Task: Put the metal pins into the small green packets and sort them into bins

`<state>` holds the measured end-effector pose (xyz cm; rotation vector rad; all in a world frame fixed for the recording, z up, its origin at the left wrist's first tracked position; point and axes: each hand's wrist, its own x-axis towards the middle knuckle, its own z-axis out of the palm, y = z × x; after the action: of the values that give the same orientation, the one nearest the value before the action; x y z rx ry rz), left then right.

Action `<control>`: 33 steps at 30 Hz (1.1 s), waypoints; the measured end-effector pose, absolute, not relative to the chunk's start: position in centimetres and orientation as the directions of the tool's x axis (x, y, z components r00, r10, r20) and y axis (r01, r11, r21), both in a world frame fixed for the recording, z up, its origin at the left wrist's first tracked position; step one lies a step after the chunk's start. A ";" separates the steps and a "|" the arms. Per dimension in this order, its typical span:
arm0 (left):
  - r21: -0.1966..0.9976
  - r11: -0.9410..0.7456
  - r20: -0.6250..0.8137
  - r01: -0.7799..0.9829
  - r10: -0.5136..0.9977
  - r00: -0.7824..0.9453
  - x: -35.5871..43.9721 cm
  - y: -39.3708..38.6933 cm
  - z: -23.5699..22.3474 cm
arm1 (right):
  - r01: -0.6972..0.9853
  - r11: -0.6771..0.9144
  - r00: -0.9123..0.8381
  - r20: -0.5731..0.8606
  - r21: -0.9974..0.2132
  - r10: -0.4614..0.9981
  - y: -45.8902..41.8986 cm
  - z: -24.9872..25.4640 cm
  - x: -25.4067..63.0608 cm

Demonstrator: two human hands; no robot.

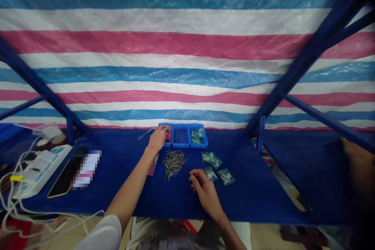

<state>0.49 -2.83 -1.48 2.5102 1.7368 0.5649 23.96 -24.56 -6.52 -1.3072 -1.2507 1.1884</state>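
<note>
My left hand [158, 139] reaches over the left blue bin [169, 145], its fingers bent down at the reddish packets [168, 133] inside. The fingertips are too unclear to show whether they grip one. Above the table, my right hand [204, 186] is loosely curled, with thumb and forefinger apart and nothing visible between them. It is close to small clear bags with pale green contents [226, 176]. A loose pile of brass-coloured screws [174, 163] lies between my hands. Beside my left forearm is a reddish packet [153, 165], partly covered.
The middle bin [181, 136] holds a few screws, and the right bin [197, 136] holds green-looking bags. A pen-like object [145, 134] lies left of the bins. Farther left are a phone [66, 175], a power strip [41, 170] and tangled white cables. Blue frame bars [293, 74] slant on both sides.
</note>
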 end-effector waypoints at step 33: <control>0.601 -0.439 0.378 0.668 0.893 0.246 1.4 -24.5 -5.4 | 0.939 0.108 0.002 0.317 -0.328 0.948 -24.1 -5.7 27.5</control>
<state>1.42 -24.49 -5.38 2.2074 1.4423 0.9980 27.50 -24.13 -5.73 -1.8329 -1.9392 0.0288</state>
